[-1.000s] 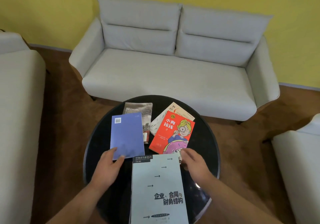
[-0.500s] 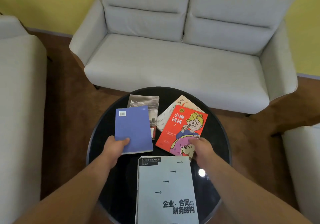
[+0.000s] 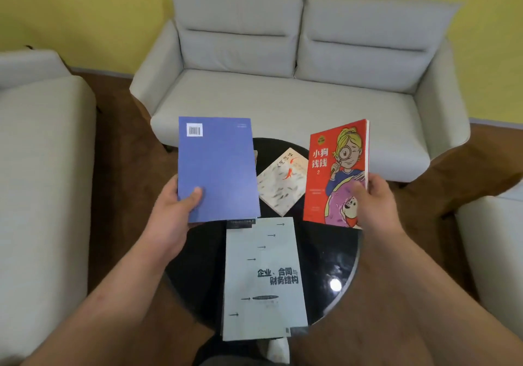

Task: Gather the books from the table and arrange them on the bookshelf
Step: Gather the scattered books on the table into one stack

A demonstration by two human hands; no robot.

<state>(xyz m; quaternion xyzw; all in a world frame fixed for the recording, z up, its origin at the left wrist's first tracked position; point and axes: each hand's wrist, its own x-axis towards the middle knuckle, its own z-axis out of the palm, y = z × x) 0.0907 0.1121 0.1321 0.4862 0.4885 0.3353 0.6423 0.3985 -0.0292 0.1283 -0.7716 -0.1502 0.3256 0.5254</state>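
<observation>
We now have both books off the table: left hand pinches the blue book at centre-left, right hand grips the red book at centre-right. Half a sec ago both lay flat, so 2 are gathered; the pale book & the fish-print one remain, bookshelf not in frame

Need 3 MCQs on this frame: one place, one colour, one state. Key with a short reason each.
1. Where is the pale grey book?
A. flat on the black table
B. on the sofa
C. in a hand

2. What colour is the book in the left hand?
A. red
B. blue
C. green

3. The red book is:
A. flat on the table
B. on the floor
C. held up by the right hand

Key: 1 A, it lies nearest on the tabletop; 2 B, the thumb presses the blue book; 3 C, fingers grip its right edge.
</observation>
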